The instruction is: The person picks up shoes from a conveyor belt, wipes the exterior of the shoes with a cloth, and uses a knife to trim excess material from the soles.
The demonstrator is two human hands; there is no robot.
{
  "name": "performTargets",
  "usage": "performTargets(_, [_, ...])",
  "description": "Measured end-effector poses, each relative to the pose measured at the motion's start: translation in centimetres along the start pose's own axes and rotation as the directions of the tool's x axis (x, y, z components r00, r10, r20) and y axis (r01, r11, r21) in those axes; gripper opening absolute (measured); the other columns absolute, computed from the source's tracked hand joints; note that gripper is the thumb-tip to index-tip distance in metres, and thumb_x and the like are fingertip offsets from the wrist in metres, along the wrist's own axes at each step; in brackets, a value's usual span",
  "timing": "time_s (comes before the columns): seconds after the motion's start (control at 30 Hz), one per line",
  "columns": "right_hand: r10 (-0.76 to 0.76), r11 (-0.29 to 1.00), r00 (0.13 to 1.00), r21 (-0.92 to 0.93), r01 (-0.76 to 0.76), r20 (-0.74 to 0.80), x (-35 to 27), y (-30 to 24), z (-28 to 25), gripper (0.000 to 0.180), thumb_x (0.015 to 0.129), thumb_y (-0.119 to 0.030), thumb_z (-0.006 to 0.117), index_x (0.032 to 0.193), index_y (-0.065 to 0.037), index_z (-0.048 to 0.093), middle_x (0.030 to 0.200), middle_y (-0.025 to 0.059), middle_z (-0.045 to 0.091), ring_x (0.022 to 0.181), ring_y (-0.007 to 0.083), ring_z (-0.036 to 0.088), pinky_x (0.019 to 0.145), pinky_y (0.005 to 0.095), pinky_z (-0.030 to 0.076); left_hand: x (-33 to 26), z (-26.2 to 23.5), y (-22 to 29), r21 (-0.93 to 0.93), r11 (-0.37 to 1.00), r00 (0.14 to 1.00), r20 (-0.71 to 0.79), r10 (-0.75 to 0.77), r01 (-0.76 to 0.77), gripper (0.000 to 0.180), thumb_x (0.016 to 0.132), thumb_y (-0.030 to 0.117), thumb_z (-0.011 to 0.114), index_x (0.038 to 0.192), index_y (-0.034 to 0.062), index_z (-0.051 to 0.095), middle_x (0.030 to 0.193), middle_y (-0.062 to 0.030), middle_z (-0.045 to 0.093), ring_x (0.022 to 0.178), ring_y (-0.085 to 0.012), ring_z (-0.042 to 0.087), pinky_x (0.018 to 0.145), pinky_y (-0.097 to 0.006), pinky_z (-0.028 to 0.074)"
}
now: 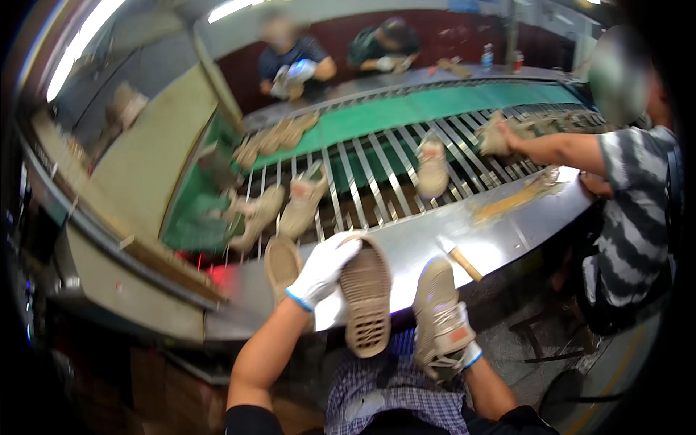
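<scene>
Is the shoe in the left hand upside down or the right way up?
Upside down. The left hand holds the tan shoe with its ridged sole facing up at the camera.

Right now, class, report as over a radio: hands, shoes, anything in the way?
Left hand gloved, gripping sole-up shoe. Right hand gloved, holding laced shoe. Hammer and a third shoe lie close on steel bench.
</scene>
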State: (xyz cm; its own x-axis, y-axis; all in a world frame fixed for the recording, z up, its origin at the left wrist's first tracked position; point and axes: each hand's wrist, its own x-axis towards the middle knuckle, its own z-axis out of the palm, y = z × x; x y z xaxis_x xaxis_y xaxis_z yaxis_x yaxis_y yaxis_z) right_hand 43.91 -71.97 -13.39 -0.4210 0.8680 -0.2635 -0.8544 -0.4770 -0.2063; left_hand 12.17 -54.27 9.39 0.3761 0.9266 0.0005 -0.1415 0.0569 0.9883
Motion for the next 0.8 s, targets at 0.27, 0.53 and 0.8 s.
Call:
performTargets(0.27, [0.223, 0.971, 0.971, -0.067, -0.229, -0.086, -4.8, 0.3, -0.4, 0.082, 0.109, -0.068, 0.036, 0.160, -0.004, 0.041, 0.156, 0.0231, 0.053, 0.137, 0.0365, 0.058, 0.114, 0.0527, 0.052, -10.6, 9.2, -14.2, 0.142, 0.989, 0.997, -0.060, 0.049, -0.040, 0.058, 0.102, 0.003, 0.064, 0.157, -0.0001, 0.045, 0.148, -0.0163, 0.060, 0.139, -0.0252, 0.056, 0.120, -0.037, 0.042])
performTargets(0.53, [0.176, 0.927, 0.976, -0.310, -0.208, -0.130, -6.0, 4.4, -0.4, 0.070, 0.111, -0.053, 0.051, 0.150, 0.006, 0.052, 0.140, 0.0212, 0.066, 0.122, 0.0292, 0.070, 0.101, 0.0428, 0.062, -10.2, 8.4, -8.5, 0.297, 0.926, 0.954, 0.256, 0.155, -0.231, 0.097, 0.077, 0.026, 0.097, 0.155, -0.0032, 0.047, 0.149, -0.0194, 0.058, 0.140, -0.0294, 0.056, 0.120, -0.042, 0.043])
performTargets(0.8, [0.116, 0.923, 0.993, -0.365, -0.120, -0.033, -5.9, 4.4, 1.4, 0.062, 0.115, -0.045, 0.043, 0.143, 0.008, 0.056, 0.129, 0.0196, 0.072, 0.109, 0.0244, 0.075, 0.095, 0.0383, 0.064, -10.7, 8.2, -8.8, 0.330, 0.923, 0.962, 0.244, 0.121, -0.199, 0.096, 0.074, 0.025, 0.098, 0.152, -0.0029, 0.050, 0.151, -0.0205, 0.057, 0.138, -0.0300, 0.058, 0.117, -0.043, 0.046])
